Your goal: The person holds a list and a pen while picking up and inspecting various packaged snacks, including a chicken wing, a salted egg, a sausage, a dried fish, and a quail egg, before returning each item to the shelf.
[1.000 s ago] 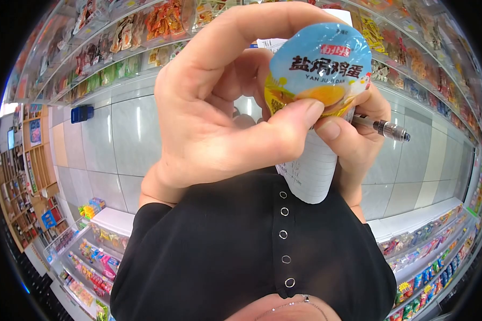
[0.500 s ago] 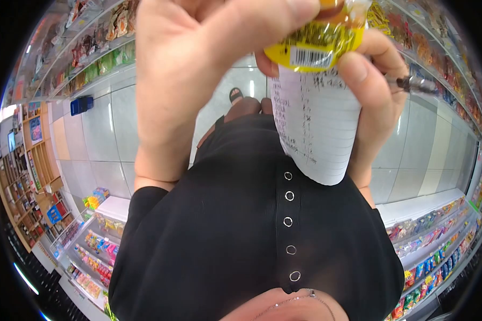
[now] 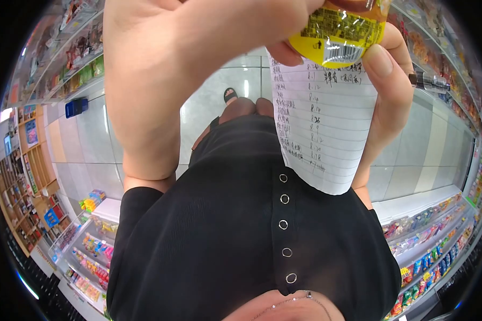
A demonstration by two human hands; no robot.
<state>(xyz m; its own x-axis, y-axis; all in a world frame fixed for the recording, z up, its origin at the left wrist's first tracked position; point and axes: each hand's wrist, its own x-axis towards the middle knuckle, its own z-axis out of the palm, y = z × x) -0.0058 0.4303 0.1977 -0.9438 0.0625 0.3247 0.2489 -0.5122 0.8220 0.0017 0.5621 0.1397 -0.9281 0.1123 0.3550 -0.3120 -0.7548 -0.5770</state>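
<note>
A small shiny packet point(image 3: 340, 33) with a yellow label, a barcode and a brown part at its top is near the upper edge of the view. My left hand point(image 3: 214, 32) reaches across from the left, its fingers closed on the packet. Behind and below it hangs a lined paper sheet point(image 3: 326, 123) with handwritten rows of words and numbers. On the right, my right hand point(image 3: 392, 80) grips the sheet, its thumb against the packet's lower right edge. A pen point(image 3: 432, 82) sticks out from between my right fingers. The upper part of the sheet is hidden behind the packet.
Shelves of packaged snacks curve along the upper left point(image 3: 83, 59), the lower left point(image 3: 93, 251) and the lower right point(image 3: 434, 251). A dark blue object point(image 3: 76, 108) rests on the tiled floor point(image 3: 85, 139). A wooden shelf unit point(image 3: 35, 160) stands at the far left.
The packet and sheet have shifted to the right, and more of the handwriting is readable. My left hand and forearm look larger and lie further left.
</note>
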